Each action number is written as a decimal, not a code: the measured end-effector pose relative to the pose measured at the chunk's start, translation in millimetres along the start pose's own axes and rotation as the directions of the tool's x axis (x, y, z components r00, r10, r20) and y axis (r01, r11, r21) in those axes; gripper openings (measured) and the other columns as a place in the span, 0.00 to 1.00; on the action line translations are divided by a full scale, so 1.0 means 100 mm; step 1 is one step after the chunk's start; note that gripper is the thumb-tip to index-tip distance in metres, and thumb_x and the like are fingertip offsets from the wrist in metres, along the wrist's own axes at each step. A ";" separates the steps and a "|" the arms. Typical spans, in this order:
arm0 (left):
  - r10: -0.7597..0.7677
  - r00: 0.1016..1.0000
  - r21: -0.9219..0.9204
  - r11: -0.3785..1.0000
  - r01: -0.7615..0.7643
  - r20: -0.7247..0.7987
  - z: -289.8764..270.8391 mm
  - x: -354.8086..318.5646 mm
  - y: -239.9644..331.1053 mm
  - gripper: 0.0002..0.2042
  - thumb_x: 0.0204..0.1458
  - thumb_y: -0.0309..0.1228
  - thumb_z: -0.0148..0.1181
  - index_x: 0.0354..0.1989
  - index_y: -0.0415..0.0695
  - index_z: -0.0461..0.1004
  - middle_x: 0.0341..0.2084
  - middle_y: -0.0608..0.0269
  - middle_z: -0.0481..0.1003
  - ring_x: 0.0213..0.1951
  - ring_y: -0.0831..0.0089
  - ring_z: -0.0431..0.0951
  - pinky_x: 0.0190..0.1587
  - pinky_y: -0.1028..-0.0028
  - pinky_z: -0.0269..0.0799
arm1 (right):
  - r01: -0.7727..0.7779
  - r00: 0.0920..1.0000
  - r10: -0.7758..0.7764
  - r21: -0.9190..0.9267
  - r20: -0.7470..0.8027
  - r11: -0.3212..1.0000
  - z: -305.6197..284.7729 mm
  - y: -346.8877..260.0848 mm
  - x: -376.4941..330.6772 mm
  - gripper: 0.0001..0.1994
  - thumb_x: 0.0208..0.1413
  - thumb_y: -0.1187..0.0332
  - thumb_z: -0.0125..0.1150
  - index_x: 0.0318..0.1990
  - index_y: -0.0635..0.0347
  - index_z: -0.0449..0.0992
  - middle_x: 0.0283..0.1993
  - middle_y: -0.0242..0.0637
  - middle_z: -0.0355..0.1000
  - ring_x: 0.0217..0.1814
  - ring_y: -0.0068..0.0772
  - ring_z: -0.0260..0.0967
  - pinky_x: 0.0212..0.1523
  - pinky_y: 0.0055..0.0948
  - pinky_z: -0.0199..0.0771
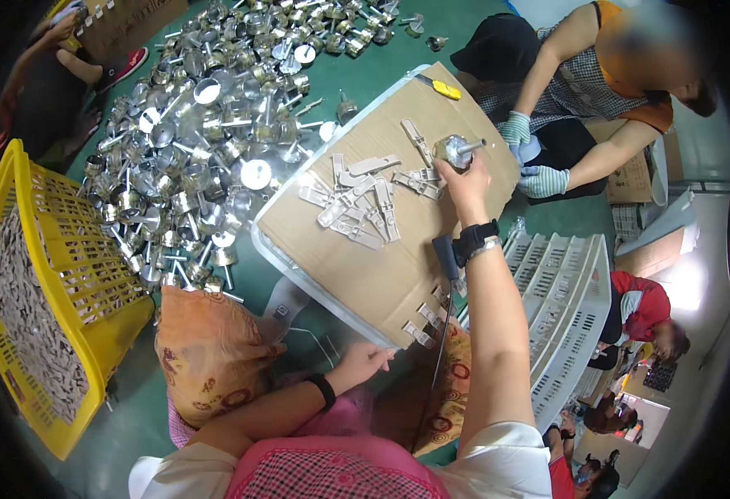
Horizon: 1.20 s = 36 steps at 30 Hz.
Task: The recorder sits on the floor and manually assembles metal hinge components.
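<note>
My right hand (468, 185) is closed round a metal cup-shaped part with a stem (456, 150), over the far right of a cardboard-covered board (323, 274); the stem points right. Just left of that hand lies a loose pile of light grey plastic levers (365, 195). My left hand (363, 366) is beside the board's near edge, its fingers curled together in a pinch. Whatever it may hold there is too small to make out. Several more grey levers (419, 334) lie along the board's near right edge.
A heap of metal stemmed parts (215, 125) covers the green floor at the far left. A yellow crate (90, 333) of grey levers stands left. A white crate (556, 308) sits right. A yellow cutter (445, 89) lies on the board, near a gloved co-worker (548, 179).
</note>
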<state>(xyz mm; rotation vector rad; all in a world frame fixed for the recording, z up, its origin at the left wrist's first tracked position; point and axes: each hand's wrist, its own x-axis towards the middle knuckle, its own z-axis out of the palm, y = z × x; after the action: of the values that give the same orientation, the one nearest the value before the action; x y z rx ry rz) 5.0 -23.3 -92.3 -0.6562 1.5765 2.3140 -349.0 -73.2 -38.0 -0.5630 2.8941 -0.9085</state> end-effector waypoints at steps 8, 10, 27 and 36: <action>0.052 0.998 -0.051 0.997 -0.053 -0.021 0.10 0.06 -0.24 0.11 0.54 0.29 0.52 0.25 0.37 0.75 0.19 0.63 0.76 0.24 0.79 0.75 0.30 0.77 0.71 | 0.272 0.897 -0.244 0.027 -0.369 0.962 -0.58 -0.22 -0.36 0.30 0.32 0.64 0.70 0.45 0.70 0.66 0.39 0.49 0.71 0.41 0.39 0.71 0.43 0.31 0.70; 0.096 0.994 -0.035 0.995 -0.098 -0.053 0.07 0.09 -0.20 0.11 0.54 0.30 0.51 0.25 0.36 0.75 0.19 0.63 0.76 0.24 0.80 0.75 0.31 0.78 0.70 | 0.317 0.908 -0.290 0.044 -0.302 0.947 -1.01 -0.42 -0.66 0.30 0.33 0.64 0.69 0.45 0.70 0.66 0.39 0.47 0.71 0.40 0.36 0.71 0.43 0.30 0.70; 0.233 0.970 -0.092 0.967 -0.239 -0.074 0.09 0.08 -0.21 0.12 0.55 0.34 0.53 0.28 0.37 0.73 0.19 0.64 0.74 0.23 0.81 0.72 0.29 0.81 0.68 | 0.356 0.923 -0.374 -0.165 -0.096 0.920 -0.85 0.24 -3.00 0.27 0.29 0.67 0.70 0.43 0.61 0.69 0.41 0.43 0.70 0.44 0.46 0.65 0.46 0.36 0.66; 0.210 0.972 -0.142 0.964 -0.224 -0.108 0.15 0.06 -0.22 0.11 0.56 0.33 0.52 0.28 0.37 0.72 0.19 0.64 0.74 0.23 0.81 0.72 0.29 0.81 0.67 | 0.404 0.904 -0.422 -0.179 -0.073 0.897 -0.84 0.23 -2.98 0.27 0.30 0.67 0.70 0.44 0.59 0.70 0.43 0.43 0.70 0.46 0.46 0.65 0.48 0.37 0.65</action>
<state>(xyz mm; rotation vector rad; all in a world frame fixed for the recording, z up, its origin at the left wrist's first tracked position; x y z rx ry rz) 6.3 -1.2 -108.9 -0.6627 1.5931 2.6216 -92.6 96.2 2.6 -1.2190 3.0194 -0.7628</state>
